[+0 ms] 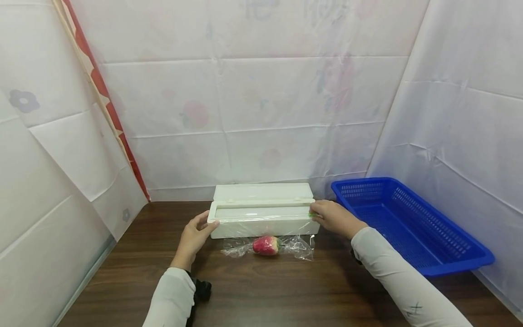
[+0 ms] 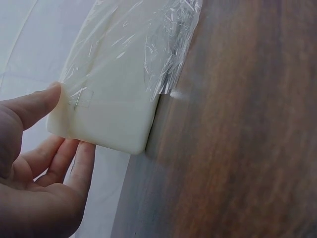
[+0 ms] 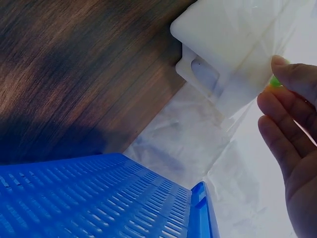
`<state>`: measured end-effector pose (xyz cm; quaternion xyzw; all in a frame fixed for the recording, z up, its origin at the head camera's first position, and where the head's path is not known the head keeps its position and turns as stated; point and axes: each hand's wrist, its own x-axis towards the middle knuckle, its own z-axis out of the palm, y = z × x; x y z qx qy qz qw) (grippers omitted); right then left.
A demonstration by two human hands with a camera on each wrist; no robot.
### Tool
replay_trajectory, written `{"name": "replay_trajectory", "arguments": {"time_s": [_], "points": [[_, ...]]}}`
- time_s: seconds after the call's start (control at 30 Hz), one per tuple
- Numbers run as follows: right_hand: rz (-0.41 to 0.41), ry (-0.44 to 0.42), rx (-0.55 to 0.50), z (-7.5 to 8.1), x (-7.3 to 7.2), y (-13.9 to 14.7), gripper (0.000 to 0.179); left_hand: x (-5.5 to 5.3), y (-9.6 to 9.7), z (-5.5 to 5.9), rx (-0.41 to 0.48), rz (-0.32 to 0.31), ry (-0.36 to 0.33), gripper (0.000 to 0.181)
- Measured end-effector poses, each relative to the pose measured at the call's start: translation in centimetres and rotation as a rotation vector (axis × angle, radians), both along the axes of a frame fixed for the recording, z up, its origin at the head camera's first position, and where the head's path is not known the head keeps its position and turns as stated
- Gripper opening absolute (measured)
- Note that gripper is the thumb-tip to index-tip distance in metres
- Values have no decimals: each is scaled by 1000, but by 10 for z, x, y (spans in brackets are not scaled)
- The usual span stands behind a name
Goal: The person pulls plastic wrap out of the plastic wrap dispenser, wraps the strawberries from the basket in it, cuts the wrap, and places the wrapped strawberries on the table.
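Note:
A long white cling film dispenser stands on the table with its lid tipped back. My left hand grips its left end; in the left wrist view the thumb lies at the upper edge, the other fingers against the end. At the right end my right hand pinches a small green piece, probably the cutter's slider, mostly hidden by the fingers. Clear film hangs over the dispenser's front onto the table. A red and yellowish fruit lies with the film, just in front of the dispenser.
A blue slotted plastic basket stands to the right, close to my right forearm. The brown wood-grain table extends toward me. White printed sheeting hangs behind and along both sides.

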<state>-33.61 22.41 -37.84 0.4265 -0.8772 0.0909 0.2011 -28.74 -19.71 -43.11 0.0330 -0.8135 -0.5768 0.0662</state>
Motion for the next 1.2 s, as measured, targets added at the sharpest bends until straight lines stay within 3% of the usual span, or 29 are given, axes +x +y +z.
{"name": "replay_trajectory", "arguments": {"time_s": [0.3,0.9,1.2], "points": [[31,23,45,1,0,-4,25,-1,0,1,-8,-4,-8,70],[82,-63,40,1,-5,-9,32,0,-3,3,3,-7,-9,70],[23,-64,25,5,0,-10,36,1,0,2,14,-8,-19,71]]}}
